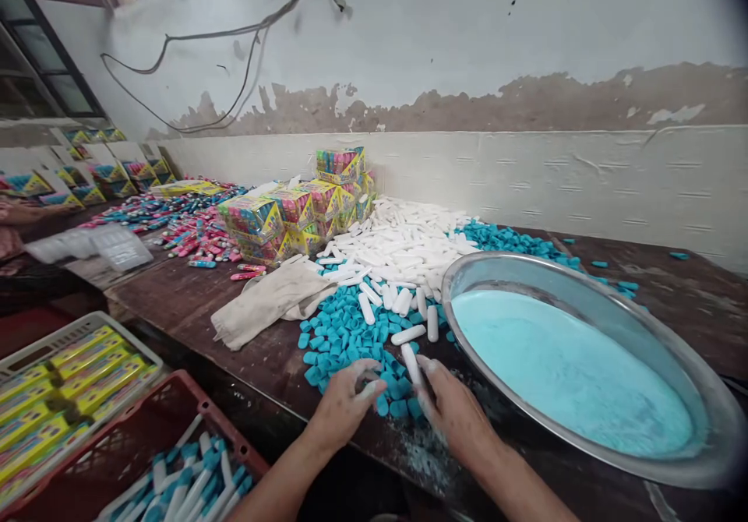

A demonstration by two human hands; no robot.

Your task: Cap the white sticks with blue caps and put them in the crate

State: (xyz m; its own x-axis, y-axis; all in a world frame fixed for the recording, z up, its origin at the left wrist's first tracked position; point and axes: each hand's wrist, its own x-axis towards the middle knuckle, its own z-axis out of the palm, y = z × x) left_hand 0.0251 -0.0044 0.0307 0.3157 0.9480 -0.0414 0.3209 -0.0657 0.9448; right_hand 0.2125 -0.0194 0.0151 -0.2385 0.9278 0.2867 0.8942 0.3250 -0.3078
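Observation:
My right hand (453, 401) grips a white plastic tube (411, 365) between thumb and fingers, tilted up over the table's front edge. My left hand (346, 403) is just left of it, fingers half curled, with a gap between thumb and forefinger and nothing visible there. In front of both hands spreads a heap of small blue caps (344, 327). Behind the caps rises a pile of white tubes (403, 245), some lying loose on the caps. To the right of my right hand stands a wide metal basin (529, 397) containing pale blue powder (561, 366).
A cloth (266, 304) lies left of the caps. Behind it stand wrapped display boxes (257, 222) and pink and blue pieces (199, 234). A red crate (169, 397) of blue-and-white tubes and a pale crate (134, 366) of yellow packs are at lower left. Another person's arm (29, 212) shows far left.

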